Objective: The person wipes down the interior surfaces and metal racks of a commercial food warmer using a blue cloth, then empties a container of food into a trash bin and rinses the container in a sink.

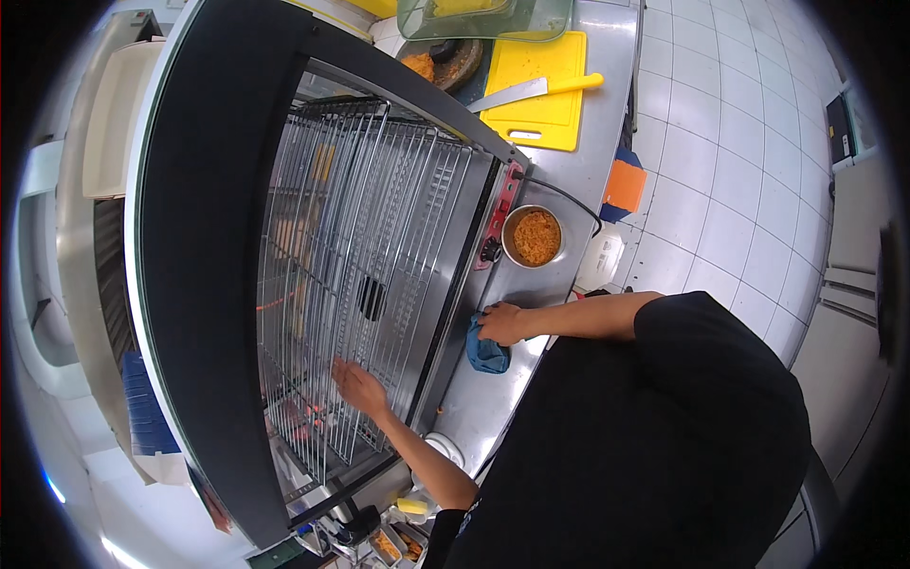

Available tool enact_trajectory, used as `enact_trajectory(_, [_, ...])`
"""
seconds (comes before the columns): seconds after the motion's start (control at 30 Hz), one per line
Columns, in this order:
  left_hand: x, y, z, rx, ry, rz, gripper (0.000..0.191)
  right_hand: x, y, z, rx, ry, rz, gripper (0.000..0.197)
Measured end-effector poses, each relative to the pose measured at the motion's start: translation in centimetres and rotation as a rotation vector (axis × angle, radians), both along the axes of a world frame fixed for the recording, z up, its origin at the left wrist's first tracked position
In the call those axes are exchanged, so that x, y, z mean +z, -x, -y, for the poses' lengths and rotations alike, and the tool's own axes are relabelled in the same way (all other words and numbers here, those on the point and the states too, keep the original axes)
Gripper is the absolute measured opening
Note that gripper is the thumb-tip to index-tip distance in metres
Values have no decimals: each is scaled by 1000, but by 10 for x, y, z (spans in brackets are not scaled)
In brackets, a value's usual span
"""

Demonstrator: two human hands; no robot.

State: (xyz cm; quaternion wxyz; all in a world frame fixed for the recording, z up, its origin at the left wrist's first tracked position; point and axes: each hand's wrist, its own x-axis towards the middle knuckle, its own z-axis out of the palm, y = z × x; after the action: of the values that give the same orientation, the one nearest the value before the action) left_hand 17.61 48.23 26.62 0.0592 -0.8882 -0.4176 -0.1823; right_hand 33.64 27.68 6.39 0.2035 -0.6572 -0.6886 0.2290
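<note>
My left hand is held up at the wire racks of a heated display cabinet. Its fingers are extended with nothing in them; whether they touch the wires is hard to tell. On the steel counter, just in front of the cabinet's lower edge, my right hand grips a crumpled blue cloth. A steel bowl of orange-brown shredded food stands beyond that hand, next to the cabinet's red control panel and black knob.
A black cable runs from the panel over the counter edge. Farther along, a knife lies on a yellow cutting board, near a stone mortar and a green tub. Metal food trays stand beyond the cabinet's other end.
</note>
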Motion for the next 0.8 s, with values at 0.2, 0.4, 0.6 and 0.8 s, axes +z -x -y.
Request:
enact_trajectory(0.2, [6, -4, 10, -16, 10, -34, 55, -4, -5, -1, 17, 127, -86, 38])
enact_trajectory(0.4, [7, -6, 17, 42, 0, -38, 58, -5, -7, 0, 14, 166, -186, 41])
enact_trajectory(0.6, [2, -2, 16, -68, 5, 12, 57, -5, -8, 13, -48, -30, -129, 38])
enact_trajectory(0.8, [3, -1, 18, -103, -56, 15, 57, 4, -12, 14, 23, 138, -164, 46])
